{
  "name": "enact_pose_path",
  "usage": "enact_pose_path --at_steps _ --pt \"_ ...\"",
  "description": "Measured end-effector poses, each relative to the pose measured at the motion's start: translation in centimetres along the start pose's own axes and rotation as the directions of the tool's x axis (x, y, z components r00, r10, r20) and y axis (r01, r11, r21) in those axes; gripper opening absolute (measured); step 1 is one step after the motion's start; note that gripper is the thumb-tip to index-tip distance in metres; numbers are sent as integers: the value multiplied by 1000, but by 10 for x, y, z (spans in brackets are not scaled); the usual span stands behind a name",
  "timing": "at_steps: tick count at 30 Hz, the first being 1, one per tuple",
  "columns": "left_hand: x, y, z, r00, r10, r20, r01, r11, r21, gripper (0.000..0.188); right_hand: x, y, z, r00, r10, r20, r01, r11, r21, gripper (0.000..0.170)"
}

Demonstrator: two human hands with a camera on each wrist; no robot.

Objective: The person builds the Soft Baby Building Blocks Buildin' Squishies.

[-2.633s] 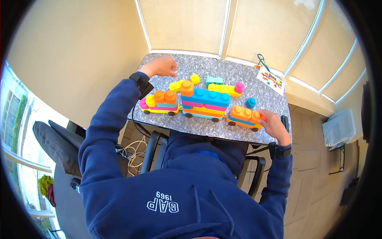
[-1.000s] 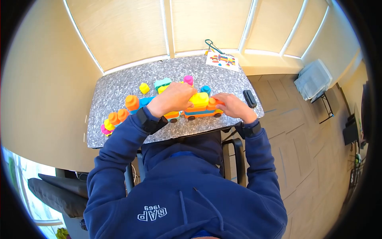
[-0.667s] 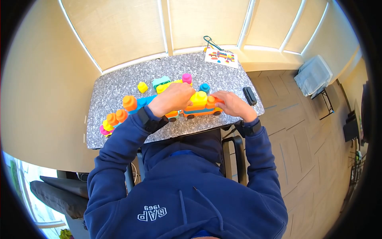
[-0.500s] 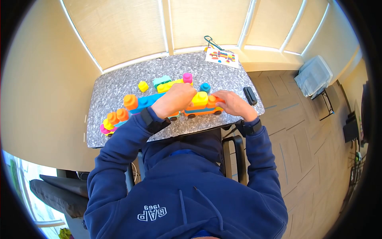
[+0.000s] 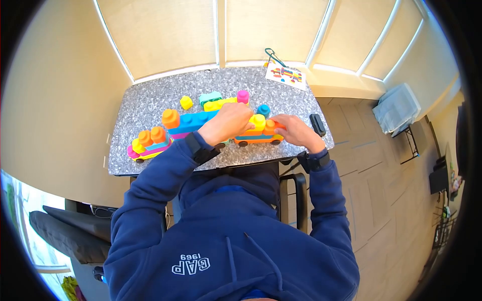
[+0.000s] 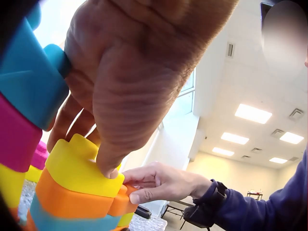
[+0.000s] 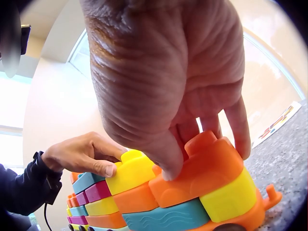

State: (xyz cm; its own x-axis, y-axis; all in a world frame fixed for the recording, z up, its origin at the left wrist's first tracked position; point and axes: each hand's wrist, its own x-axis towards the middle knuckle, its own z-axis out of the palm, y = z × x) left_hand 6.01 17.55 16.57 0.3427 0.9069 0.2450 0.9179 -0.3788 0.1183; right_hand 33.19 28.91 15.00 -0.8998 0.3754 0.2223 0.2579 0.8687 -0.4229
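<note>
A toy train of building blocks runs along the table. My left hand pinches a yellow block that sits on the orange layer of the rear car, thumb on the near side and fingers behind. At that car's right end, my right hand grips an orange block with its thumb in front and fingers beyond. The orange block rests over teal and yellow blocks. To the left stands the tall middle car, partly covered by my left hand, and then the small front car.
Behind the train lie a small yellow block, a teal piece, a long yellow block with a pink block and a blue block. A picture card and a black case lie farther right.
My left hand has come from the table's back left onto the rear car, where a yellow block now sits. The right hand stays on the rear car. Over the last second the hands barely move.
</note>
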Motion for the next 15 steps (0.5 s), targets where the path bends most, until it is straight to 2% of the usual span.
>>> enact_pose_path --at_steps 2,5,11,15 --pt "-11 -1 1 997 -22 -69 19 999 -40 31 3 -4 3 999 32 10 -32 999 15 39" --pt "-27 2 2 987 -57 -149 54 998 -26 31 10 -10 9 1000 -3 -6 4 1000 29 39" --pt "-54 4 -8 983 -84 -162 98 992 83 28 29 -23 19 999 -31 27 31 999 -19 39" --pt "-65 7 3 968 -125 -218 140 988 57 30 44 -30 18 998 -36 48 39 998 -48 40"
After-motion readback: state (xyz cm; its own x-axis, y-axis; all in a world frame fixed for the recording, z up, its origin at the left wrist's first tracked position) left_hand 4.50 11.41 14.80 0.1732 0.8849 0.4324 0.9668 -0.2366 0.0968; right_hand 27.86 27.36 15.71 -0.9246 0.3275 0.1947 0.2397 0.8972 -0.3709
